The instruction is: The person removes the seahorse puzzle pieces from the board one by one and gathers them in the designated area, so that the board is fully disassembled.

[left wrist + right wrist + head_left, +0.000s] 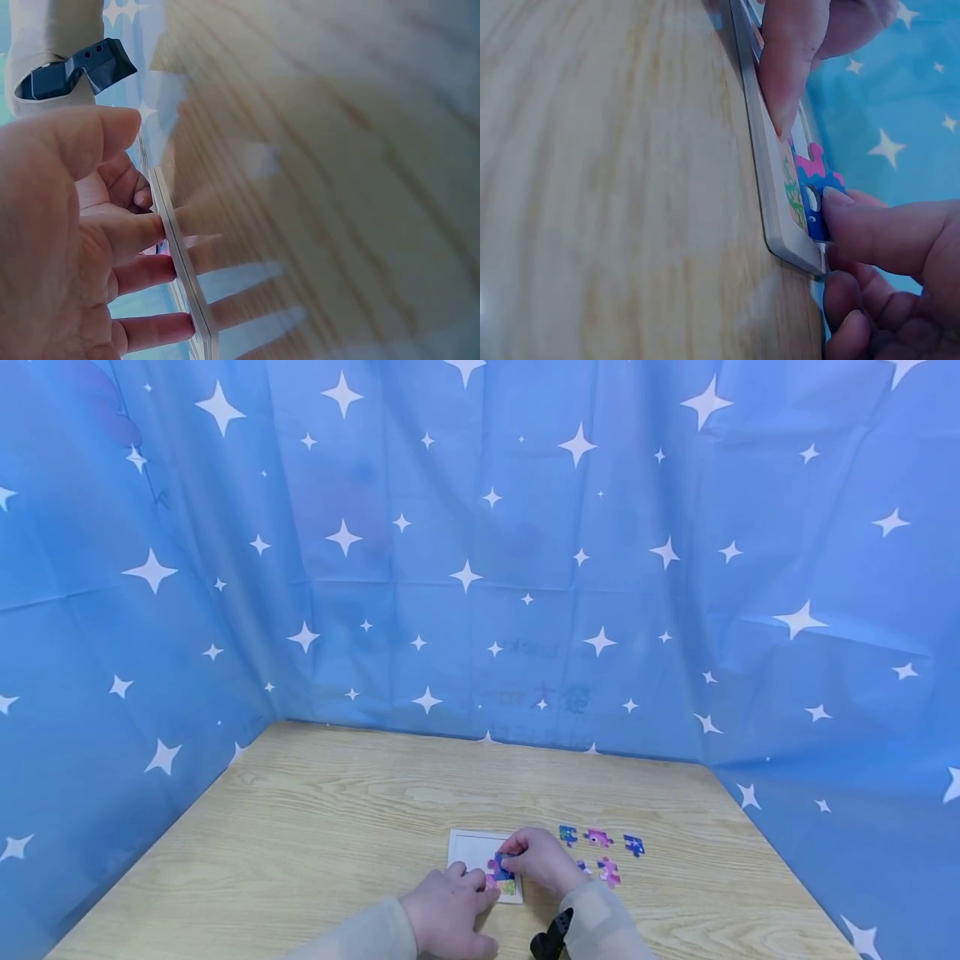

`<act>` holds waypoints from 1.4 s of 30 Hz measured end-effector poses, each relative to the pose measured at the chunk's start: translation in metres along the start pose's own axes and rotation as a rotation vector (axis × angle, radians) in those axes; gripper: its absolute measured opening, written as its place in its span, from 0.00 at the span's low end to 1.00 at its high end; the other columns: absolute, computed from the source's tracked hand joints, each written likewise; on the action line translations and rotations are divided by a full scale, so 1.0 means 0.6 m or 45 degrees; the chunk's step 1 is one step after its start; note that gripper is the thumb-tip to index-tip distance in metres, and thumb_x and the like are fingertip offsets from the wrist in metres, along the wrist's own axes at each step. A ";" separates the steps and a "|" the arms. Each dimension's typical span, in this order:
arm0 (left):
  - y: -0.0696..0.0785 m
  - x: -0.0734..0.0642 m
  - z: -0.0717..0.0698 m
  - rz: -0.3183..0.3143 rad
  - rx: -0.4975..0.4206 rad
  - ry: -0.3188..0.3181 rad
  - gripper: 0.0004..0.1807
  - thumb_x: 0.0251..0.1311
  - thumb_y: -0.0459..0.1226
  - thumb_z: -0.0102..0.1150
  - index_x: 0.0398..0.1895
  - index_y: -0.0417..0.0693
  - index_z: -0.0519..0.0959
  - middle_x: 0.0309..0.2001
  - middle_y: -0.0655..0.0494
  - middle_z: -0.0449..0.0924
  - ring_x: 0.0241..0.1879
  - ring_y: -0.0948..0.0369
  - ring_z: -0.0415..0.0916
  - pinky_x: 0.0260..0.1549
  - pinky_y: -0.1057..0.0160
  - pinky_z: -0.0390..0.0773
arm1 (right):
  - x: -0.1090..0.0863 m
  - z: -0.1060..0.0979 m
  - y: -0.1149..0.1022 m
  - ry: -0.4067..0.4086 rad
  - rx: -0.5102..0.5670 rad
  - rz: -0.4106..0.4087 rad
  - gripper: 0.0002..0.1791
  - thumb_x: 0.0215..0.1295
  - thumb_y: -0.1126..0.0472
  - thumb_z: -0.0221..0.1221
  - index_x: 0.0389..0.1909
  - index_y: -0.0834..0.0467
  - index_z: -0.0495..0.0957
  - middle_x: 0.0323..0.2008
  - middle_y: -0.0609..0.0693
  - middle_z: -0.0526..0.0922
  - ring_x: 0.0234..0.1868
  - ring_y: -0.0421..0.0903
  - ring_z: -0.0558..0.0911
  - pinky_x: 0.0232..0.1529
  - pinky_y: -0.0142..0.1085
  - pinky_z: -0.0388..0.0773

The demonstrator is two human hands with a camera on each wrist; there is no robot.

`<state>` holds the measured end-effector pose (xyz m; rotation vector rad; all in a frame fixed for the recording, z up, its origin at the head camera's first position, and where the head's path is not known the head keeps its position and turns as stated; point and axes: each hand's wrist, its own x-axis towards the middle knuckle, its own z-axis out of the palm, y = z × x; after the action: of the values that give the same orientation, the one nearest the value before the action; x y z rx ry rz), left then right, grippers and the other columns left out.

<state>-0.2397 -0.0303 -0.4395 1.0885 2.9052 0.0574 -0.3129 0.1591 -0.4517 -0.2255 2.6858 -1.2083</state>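
My right hand pinches a blue jigsaw piece between thumb and fingers, over the right side of a white puzzle tray. In the right wrist view the piece tilts slightly at the tray's rim, beside a flat yellow-green piece lying in the tray. My left hand rests at the tray's near left side, fingers extended, tips on its edge and on the pieces. The left wrist view shows those straight fingers against the tray's side. A pink piece lies partly hidden by the left fingertips.
Right of the tray, several loose pieces lie on the wooden table, among them a pink one, a dark blue one and a blue-green one. A starry blue curtain hangs behind. A black device is strapped to the right wrist.
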 end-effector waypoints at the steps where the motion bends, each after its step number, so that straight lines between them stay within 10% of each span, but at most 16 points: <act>1: 0.000 0.000 0.000 -0.001 0.000 -0.003 0.37 0.52 0.65 0.53 0.64 0.62 0.74 0.49 0.67 0.71 0.41 0.64 0.65 0.29 0.63 0.70 | 0.000 -0.001 0.001 0.002 -0.003 -0.001 0.03 0.59 0.65 0.65 0.33 0.54 0.83 0.33 0.46 0.78 0.36 0.45 0.74 0.40 0.43 0.69; 42: -0.002 0.001 -0.005 0.004 -0.030 -0.040 0.36 0.52 0.64 0.54 0.64 0.62 0.73 0.48 0.67 0.71 0.39 0.64 0.64 0.30 0.63 0.70 | -0.003 -0.006 0.006 -0.022 0.141 0.044 0.05 0.63 0.66 0.61 0.36 0.54 0.84 0.35 0.49 0.77 0.37 0.47 0.72 0.38 0.42 0.66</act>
<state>-0.2411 -0.0307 -0.4366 1.0802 2.8676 0.0734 -0.3122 0.1641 -0.4518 -0.1724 2.5874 -1.3331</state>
